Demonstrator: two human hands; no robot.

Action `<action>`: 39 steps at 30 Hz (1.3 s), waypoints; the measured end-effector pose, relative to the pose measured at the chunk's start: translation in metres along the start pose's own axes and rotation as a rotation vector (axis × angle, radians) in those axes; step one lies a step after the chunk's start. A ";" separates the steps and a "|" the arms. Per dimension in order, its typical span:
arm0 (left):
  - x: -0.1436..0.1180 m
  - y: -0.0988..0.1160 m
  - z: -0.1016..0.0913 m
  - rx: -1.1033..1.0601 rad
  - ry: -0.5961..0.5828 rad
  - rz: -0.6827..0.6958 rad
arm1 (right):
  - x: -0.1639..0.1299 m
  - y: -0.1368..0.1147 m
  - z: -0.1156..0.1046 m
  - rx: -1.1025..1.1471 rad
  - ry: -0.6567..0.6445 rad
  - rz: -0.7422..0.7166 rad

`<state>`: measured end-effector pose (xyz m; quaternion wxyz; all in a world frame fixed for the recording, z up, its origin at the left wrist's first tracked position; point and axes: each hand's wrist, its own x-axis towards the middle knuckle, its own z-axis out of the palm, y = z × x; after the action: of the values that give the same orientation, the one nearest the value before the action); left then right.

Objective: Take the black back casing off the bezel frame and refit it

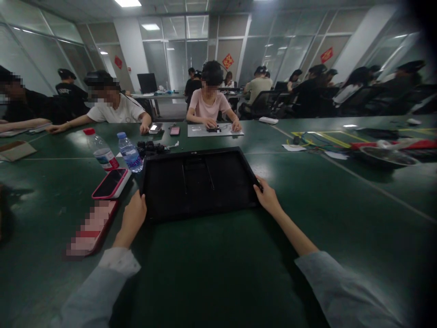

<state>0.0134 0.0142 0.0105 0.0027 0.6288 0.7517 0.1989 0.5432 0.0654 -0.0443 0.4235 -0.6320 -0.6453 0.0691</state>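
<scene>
Both of my hands hold a black rectangular panel (pixel 235 191) with a raised rim, tilted slightly, over the green table. Two thin rods and a crossbar show at its middle; its exact kind is unclear. My left hand (pixel 134 212) grips the left edge with closed fingers, partly hidden behind the rim. At the right edge, my right hand (pixel 268 196) has its thumb on the front and its fingers around the rim. Left of the panel lie a phone in a pink-edged case (pixel 111 183) and a red-framed phone (pixel 94 228).
A red-capped bottle (pixel 101 150) and a blue-capped bottle (pixel 129 152) stand near the panel's far left corner, beside black tangled parts (pixel 150 148). Across the table, a person (pixel 210 102) works over a white board (pixel 196 132). At right are cables (pixel 307 141) and a dark bowl (pixel 385 157).
</scene>
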 end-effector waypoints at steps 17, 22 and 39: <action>-0.037 0.056 0.011 0.083 0.233 0.420 | -0.016 -0.030 0.000 -0.401 0.148 -0.135; -0.037 0.054 0.015 0.091 0.136 0.401 | -0.011 -0.016 0.003 -0.303 0.048 -0.144; -0.012 0.017 0.004 -0.118 0.160 -0.122 | -0.011 0.003 -0.002 0.085 -0.053 0.051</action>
<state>0.0326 0.0063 0.0091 -0.0082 0.5629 0.7733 0.2916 0.5452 0.0555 -0.0506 0.4307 -0.6277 -0.6365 0.1242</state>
